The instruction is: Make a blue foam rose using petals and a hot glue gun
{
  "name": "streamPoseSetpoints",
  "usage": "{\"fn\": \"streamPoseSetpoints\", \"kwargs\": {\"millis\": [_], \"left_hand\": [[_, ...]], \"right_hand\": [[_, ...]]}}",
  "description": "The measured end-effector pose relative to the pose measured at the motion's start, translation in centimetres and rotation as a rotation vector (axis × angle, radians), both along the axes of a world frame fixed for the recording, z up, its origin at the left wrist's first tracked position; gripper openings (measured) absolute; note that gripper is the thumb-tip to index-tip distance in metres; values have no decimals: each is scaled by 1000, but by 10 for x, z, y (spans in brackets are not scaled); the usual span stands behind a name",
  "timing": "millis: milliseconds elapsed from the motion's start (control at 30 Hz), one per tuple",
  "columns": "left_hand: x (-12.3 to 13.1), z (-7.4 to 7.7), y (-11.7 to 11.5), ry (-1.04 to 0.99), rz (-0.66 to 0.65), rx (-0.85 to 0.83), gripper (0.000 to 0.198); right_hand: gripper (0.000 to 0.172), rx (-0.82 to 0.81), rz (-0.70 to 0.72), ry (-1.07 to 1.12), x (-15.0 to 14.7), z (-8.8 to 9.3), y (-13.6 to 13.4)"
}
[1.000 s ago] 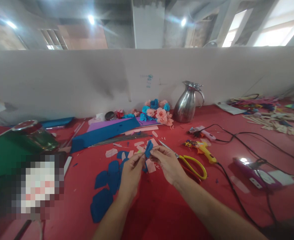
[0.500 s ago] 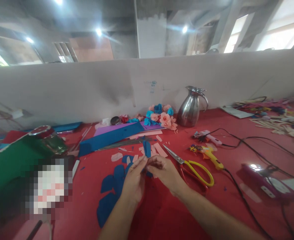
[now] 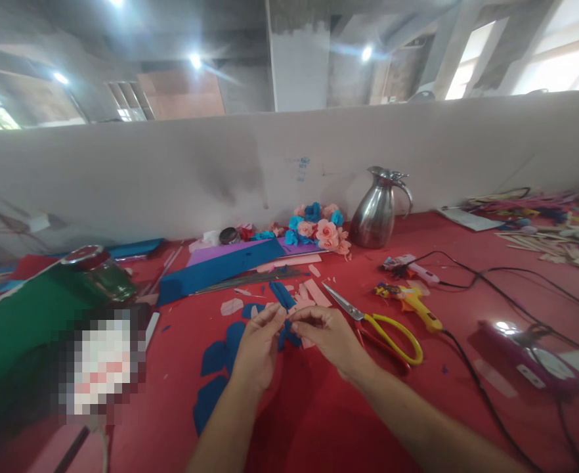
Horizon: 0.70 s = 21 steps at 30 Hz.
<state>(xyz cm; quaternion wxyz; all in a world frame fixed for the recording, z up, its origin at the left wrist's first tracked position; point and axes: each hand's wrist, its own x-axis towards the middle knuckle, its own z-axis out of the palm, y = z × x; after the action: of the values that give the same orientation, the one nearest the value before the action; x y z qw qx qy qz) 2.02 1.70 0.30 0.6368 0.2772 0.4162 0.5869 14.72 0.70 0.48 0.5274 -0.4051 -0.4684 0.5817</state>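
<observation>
Both my hands meet over the red table, pinching a small rolled piece of blue paper that sticks up between the fingertips. My left hand grips it from the left with thumb and fingers closed. My right hand pinches its base from the right. Cut blue paper petals lie on the table just left of and below my left hand. Pink paper scraps lie just beyond the hands.
Yellow-handled scissors lie right of my right hand, beside a yellow glue gun and black cables. A steel jug, paper roses, a long blue sheet, a green sheet and a jar stand further off.
The blue paper piece has tilted from upright to leaning left between my fingers. My hands stayed together, shifting slightly lower over the table.
</observation>
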Motion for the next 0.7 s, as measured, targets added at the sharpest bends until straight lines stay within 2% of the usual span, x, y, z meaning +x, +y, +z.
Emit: {"fn": "streamPoseSetpoints", "kwargs": {"millis": [167,333,700], "left_hand": [[0,-1,0,13,-9,50,26],[-3,-2,0,63,-81,111,22],[-2,-2,2,15,-31,68,26]], "right_hand": [[9,30,20,-50,2,-2,1],[13,41,20,-89,4,-2,1],[16,42,30,-127,3,0,0]]}}
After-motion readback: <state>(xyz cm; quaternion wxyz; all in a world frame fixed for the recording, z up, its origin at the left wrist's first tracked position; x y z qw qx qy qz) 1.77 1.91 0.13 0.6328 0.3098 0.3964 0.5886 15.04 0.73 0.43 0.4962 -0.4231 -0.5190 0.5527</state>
